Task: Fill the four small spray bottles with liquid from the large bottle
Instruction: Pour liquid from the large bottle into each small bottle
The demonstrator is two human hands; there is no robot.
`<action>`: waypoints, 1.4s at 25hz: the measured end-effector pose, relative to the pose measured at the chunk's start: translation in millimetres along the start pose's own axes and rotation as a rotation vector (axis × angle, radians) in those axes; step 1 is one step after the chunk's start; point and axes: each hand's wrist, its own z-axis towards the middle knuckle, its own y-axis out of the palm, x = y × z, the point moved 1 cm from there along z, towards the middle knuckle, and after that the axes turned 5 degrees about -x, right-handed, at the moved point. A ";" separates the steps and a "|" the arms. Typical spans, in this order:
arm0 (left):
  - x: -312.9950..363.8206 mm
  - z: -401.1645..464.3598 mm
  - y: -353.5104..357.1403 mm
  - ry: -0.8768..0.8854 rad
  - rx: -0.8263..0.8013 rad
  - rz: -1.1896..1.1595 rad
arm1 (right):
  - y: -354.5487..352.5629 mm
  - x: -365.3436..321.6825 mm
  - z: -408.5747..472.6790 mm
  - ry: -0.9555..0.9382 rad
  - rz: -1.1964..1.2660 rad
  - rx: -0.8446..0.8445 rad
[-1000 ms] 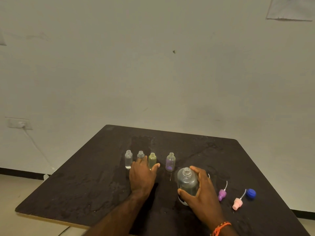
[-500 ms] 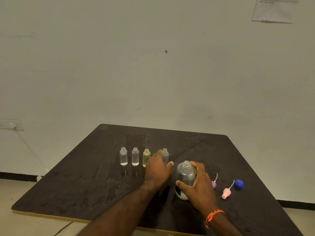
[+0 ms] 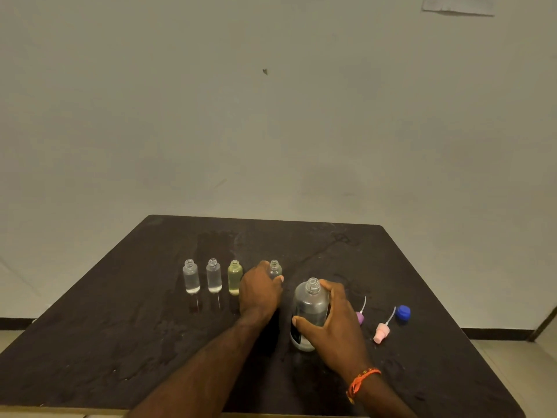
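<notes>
Two hands are working at the near middle of the dark table [image 3: 120, 342]: the right hand [image 3: 334, 327] is wrapping its fingers round the uncapped large bottle [image 3: 310, 309], seemingly readying it for pouring, while pump caps lie to its right. Farther off, the left hand [image 3: 260, 292] is curling round the fourth small bottle [image 3: 275, 268], probably steadying it, rightmost in an uncapped row beside the yellow-green bottle [image 3: 234, 277] and two clear bottles [image 3: 191, 276].

On the mottled black bench [image 3: 120, 327] stand two clear bottles [image 3: 191, 276] and a yellow-green one [image 3: 234, 277] — beside a pink sprayer [image 3: 381, 332], a blue cap [image 3: 403, 313] and an orange wristband [image 3: 360, 382].
</notes>
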 end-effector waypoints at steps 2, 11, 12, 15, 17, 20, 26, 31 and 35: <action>-0.4 -6.8 -13.0 0.026 -0.045 0.043 | -1.2 -3.1 -1.5 0.010 -0.001 -0.002; -26.9 -75.2 -68.9 0.067 -0.117 0.116 | -1.6 -27.3 -12.9 0.025 -0.092 0.014; -27.2 -79.9 -77.1 0.064 -0.123 0.111 | -0.7 -32.2 -14.8 0.020 -0.111 0.009; -29.3 -85.9 -97.6 0.020 -0.181 0.137 | 3.0 -42.4 -19.7 0.003 -0.144 -0.028; -34.4 -86.9 -106.3 0.019 -0.223 0.169 | 5.6 -45.2 -21.6 0.000 -0.142 -0.042; -44.0 -87.2 -104.4 0.056 -0.273 0.120 | 6.5 -47.5 -20.6 0.006 -0.132 -0.086; -56.2 -95.8 -82.6 0.135 -0.244 -0.153 | -4.1 -56.0 -19.0 -0.064 -0.113 -0.093; -53.1 -90.9 -88.6 0.192 -0.219 -0.066 | -20.7 -67.2 -9.4 -0.098 -0.360 -0.189; -47.4 -81.1 -95.3 0.236 -0.254 0.089 | -18.8 -66.4 -7.9 -0.086 -0.517 -0.246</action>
